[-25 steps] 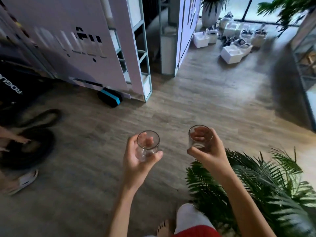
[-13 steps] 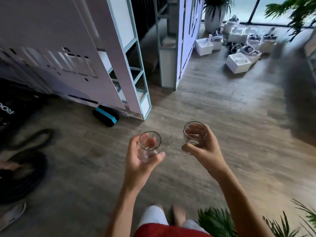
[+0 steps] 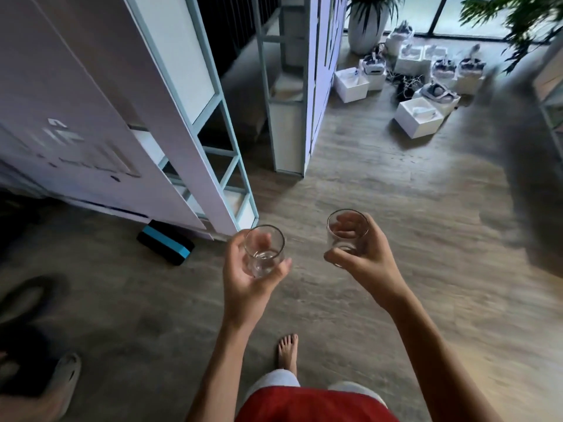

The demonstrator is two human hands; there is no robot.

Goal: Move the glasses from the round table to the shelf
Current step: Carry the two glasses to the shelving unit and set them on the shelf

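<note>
Head view, looking down at a wood-plank floor (image 3: 380,208). The left hand (image 3: 243,281) is wrapped around a clear tumbler glass (image 3: 263,250), fingers behind and thumb across the front near the base; the glass is upright, mouth toward the camera. The right hand (image 3: 365,257) is closed around a 2nd clear tumbler glass (image 3: 347,234), thumb low in front and fingers visible through the wall. The 2 glasses are held apart at the same height above the floor, near frame centre. At 10 o'clock stands a white shelf unit with pale blue framing (image 3: 219,141); a black-and-blue block (image 3: 166,242) lies at its foot. At 1 o'clock, white boxes (image 3: 419,117) sit near a white planter (image 3: 367,24). A bare foot (image 3: 287,351) shows at 6 o'clock, a slipper (image 3: 65,377) at 8 o'clock.
</note>
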